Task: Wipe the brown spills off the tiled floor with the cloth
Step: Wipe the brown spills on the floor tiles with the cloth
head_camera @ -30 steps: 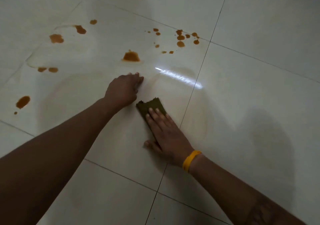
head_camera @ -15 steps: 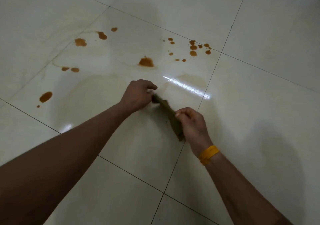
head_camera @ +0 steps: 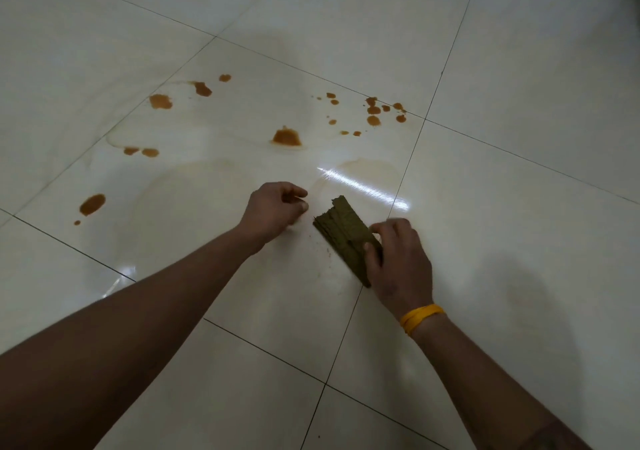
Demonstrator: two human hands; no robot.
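The glossy tiled floor (head_camera: pixel 519 68) carries brown spills (head_camera: pixel 286 138) beyond both hands. The right hand (head_camera: pixel 398 262) grips a folded olive cloth (head_camera: pixel 343 231) lying on the tile; the left hand (head_camera: pixel 273 210), just beside it, is curled and holds nothing.

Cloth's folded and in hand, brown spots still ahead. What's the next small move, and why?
Probably slide the folded olive-green cloth, held at its near end by the right hand, forward onto the largest brown spill. That spill lies closest beyond the cloth and is unwiped; the left hand holds nothing and sits clear.
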